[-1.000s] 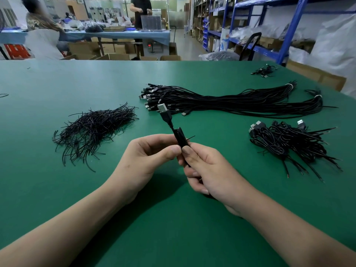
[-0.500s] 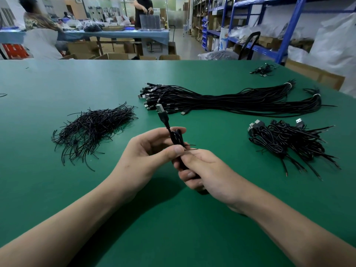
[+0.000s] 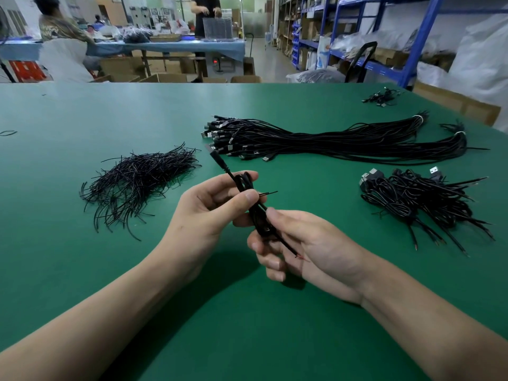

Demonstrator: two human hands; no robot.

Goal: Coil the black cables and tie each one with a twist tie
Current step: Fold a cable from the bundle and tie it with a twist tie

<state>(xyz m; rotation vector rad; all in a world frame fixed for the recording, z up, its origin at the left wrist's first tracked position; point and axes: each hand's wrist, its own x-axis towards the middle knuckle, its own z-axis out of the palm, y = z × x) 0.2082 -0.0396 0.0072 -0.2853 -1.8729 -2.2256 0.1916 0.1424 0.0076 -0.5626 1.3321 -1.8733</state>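
A coiled black cable hangs between both hands above the green table. My left hand pinches its upper part with thumb and fingers; the USB plug sticks up past it. A thin twist tie juts out to the right beside my left thumb. My right hand grips the lower end of the coil, and the cable's bare wire tail lies across its palm. A pile of loose twist ties lies to the left.
A long bundle of uncoiled black cables stretches across the far middle. A heap of coiled, tied cables lies at the right. A small cable cluster sits far right. People work at a blue table beyond; shelving stands at right.
The right hand has slid down the coil and turned palm up, baring the wire tail. The left hand still pinches the coil's top, and the twist tie now sticks out further right.
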